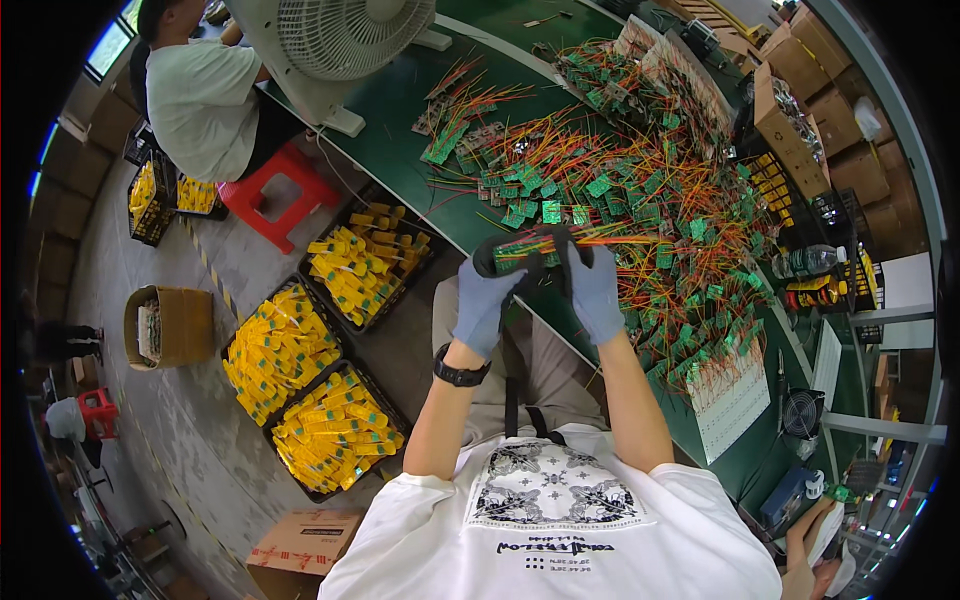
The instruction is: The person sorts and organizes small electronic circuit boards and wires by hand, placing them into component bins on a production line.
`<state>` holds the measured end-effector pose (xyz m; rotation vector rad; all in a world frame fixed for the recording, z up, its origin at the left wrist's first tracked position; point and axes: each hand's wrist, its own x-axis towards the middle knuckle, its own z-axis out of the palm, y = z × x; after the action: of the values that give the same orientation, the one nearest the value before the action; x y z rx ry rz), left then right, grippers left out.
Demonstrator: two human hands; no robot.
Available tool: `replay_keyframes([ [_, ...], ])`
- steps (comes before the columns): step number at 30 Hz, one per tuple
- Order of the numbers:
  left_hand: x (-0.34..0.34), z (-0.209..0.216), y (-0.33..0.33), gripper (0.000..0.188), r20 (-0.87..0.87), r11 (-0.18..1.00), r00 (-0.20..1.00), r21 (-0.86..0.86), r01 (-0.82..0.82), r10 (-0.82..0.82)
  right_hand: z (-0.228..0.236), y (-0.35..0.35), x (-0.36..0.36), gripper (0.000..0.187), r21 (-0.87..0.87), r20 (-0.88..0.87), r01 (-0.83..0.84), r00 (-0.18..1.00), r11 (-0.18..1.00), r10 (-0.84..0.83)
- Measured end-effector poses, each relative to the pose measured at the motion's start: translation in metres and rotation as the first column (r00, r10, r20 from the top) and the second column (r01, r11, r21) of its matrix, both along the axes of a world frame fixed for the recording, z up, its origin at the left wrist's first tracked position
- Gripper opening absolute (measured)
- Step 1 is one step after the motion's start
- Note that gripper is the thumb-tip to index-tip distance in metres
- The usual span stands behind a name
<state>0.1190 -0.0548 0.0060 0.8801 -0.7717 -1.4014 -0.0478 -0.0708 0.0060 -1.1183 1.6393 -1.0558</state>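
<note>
Both my hands wear grey gloves with black palms and fingers, meeting at the near edge of the green table (400, 125). My left hand (490, 285) is closed around a small bundle of green circuit boards (511, 256). Red and yellow wires run from this bundle to the right. My right hand (590, 280) is closed at the wire side of the same bundle, its fingertips partly hidden. Just beyond my hands spreads a large heap of green circuit boards (600, 187) with red and yellow wires.
Black crates (405, 420) of yellow packets stand on the floor at left. A white fan (345, 40) stands at the table's far end, near a seated person on a red stool (275, 190). A white perforated sheet (730, 405) and bottles (808, 262) lie to the right.
</note>
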Motion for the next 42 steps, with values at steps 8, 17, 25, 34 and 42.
replay_keyframes([
  [8,-0.020,0.036,-0.079,0.029,0.297,0.936,0.889,-0.160,-0.314,0.349,0.066,-0.086,0.025,0.034,-0.498,-0.773,-0.374,0.600,0.782,-0.206],
  [17,-0.003,0.025,-0.053,0.028,0.020,0.998,0.998,0.037,-0.059,0.059,0.039,-0.051,0.019,0.038,-0.235,-0.370,-0.141,0.928,0.962,0.045],
  [25,-0.028,0.038,-0.087,0.028,0.676,0.964,0.688,-0.206,-0.166,0.263,0.055,-0.085,0.031,0.040,-0.464,-0.626,-0.209,0.765,0.861,-0.152],
  [34,-0.027,0.041,-0.087,0.023,0.121,0.995,0.988,-0.027,-0.096,0.098,0.062,-0.071,0.017,0.044,-0.261,-0.332,-0.092,0.943,0.961,-0.001],
  [42,-0.043,0.059,-0.107,0.024,0.509,0.921,0.792,-0.352,-0.166,0.337,0.067,-0.092,0.020,0.031,-0.564,-0.549,-0.282,0.830,0.776,-0.098],
])
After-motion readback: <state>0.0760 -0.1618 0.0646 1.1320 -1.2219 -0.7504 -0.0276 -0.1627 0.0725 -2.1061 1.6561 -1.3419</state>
